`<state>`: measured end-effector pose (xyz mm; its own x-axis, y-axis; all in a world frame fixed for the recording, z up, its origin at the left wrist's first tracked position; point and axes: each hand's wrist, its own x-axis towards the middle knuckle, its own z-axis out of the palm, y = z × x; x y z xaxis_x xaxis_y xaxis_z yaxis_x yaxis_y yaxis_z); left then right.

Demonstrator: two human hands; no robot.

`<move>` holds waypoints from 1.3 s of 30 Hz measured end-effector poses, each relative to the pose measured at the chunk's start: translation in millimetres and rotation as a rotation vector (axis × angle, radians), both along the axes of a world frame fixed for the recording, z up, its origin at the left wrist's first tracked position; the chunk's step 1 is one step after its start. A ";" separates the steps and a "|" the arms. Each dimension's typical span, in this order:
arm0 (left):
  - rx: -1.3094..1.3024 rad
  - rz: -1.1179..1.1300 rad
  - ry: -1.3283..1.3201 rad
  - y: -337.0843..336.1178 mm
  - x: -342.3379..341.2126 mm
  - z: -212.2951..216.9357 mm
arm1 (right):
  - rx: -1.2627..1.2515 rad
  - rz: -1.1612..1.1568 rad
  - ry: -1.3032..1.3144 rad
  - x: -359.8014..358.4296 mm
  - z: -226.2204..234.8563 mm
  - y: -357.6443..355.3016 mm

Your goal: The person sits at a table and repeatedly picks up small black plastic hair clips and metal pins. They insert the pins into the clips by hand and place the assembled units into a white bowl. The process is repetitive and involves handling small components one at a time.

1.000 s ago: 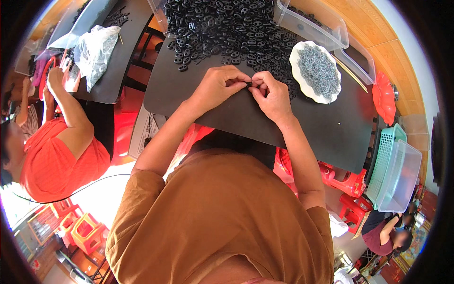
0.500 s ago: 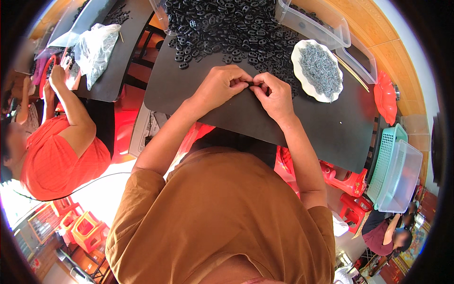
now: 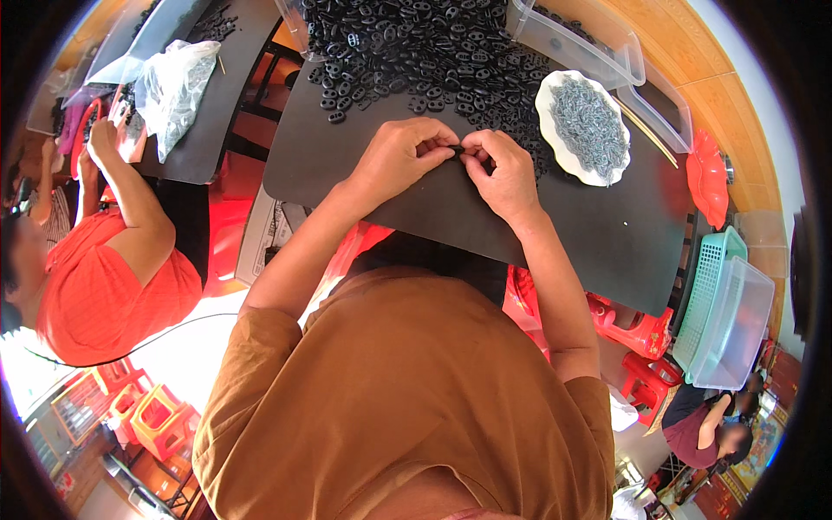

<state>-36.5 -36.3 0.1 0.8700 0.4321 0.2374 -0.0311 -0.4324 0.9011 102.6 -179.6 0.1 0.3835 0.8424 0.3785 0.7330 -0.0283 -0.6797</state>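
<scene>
Black piece (image 3: 457,152) between both grips (image 3: 403,160) (image 3: 502,176)

Dark table (image 3: 607,251), second dark table (image 3: 201,143) to its left, tan tiled wall (image 3: 719,87) bending along the right — red plastic stools (image 3: 160,420) at lower left, glaring white light across the floor (image 3: 186,347) beside them

Table (image 3: 607,251): parts pile (image 3: 407,52) along far side; dish (image 3: 545,104) right of pile; sticks (image 3: 646,133) right of dish; tub (image 3: 568,56) behind dish; basket (image 3: 704,286) beyond table's right edge
</scene>
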 end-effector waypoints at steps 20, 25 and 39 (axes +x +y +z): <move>0.070 -0.028 -0.032 2.2 -3.8 -2.3 | -0.016 0.044 -0.039 -5.6 1.9 4.9; 0.063 -0.019 -0.006 2.7 -4.0 -2.5 | -0.008 0.034 0.006 -6.5 0.8 5.3; 0.096 -0.027 -0.050 2.5 -3.6 -3.7 | 0.082 0.052 -0.101 -3.9 -2.2 5.1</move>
